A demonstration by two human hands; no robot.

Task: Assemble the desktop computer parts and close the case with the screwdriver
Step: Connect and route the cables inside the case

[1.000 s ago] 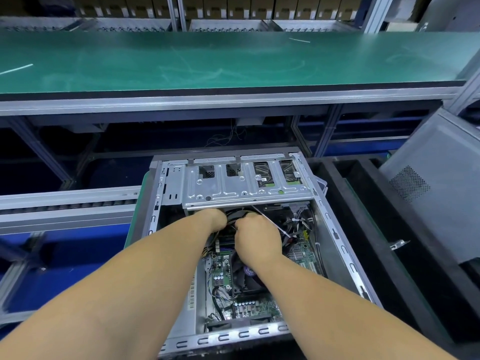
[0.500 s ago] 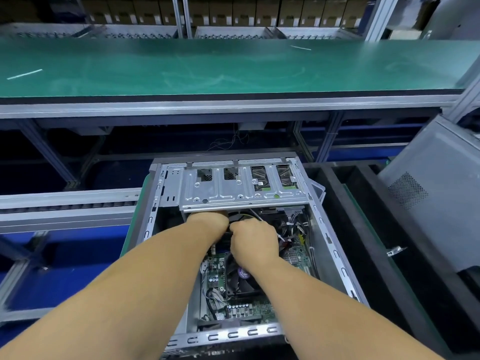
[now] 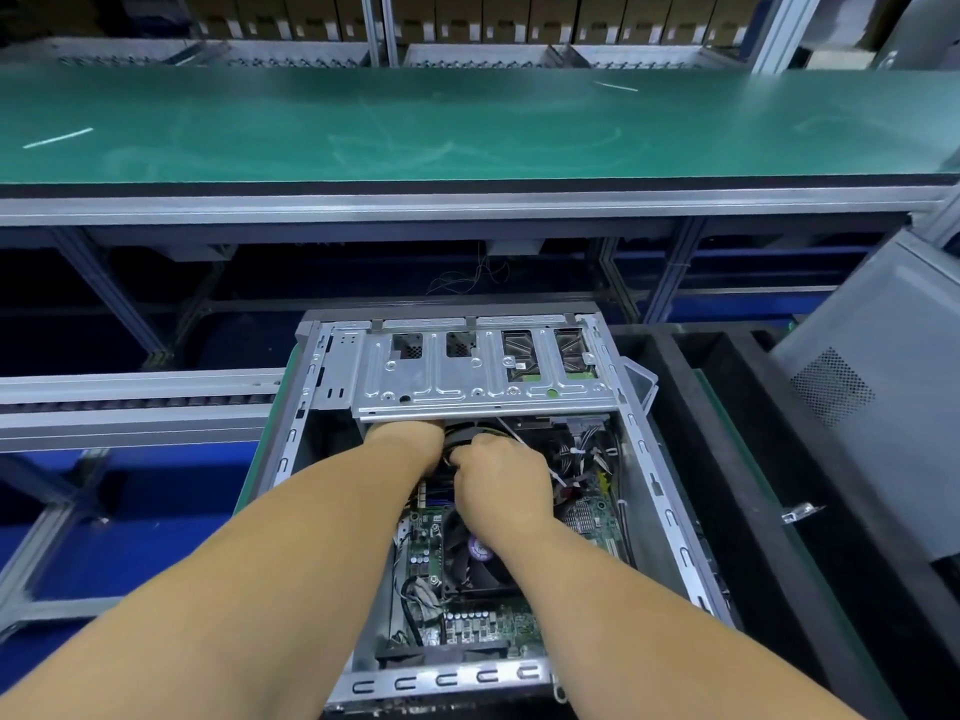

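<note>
Reaching into the open computer case [image 3: 332,517], both hands are working at the dark cable bundle [image 3: 460,438] that is lying just under the near edge of the drive cage [image 3: 483,376]. The left hand [image 3: 410,439] is extending forward with its fingers hidden beneath the cage edge, so its grip cannot be told. The right hand [image 3: 501,472] is sitting just beside it, fingers curled and appearing to be pinching the bundle at its near side. The bundle is lying ahead of and slightly left of the right hand, directly at the left wrist, with its visible arc running roughly left to right along the cage edge. The right hand is judged nearer to the exposed part, the left nearer to the hidden part. The motherboard [image 3: 467,623] and the CPU fan [image 3: 475,558] are lying below the right forearm, toward the person. A grey side panel [image 3: 872,387] is leaning at the right, well apart from the case; the step in hand is judged to be cable routing, with closing not yet begun. No screwdriver is showing.
</note>
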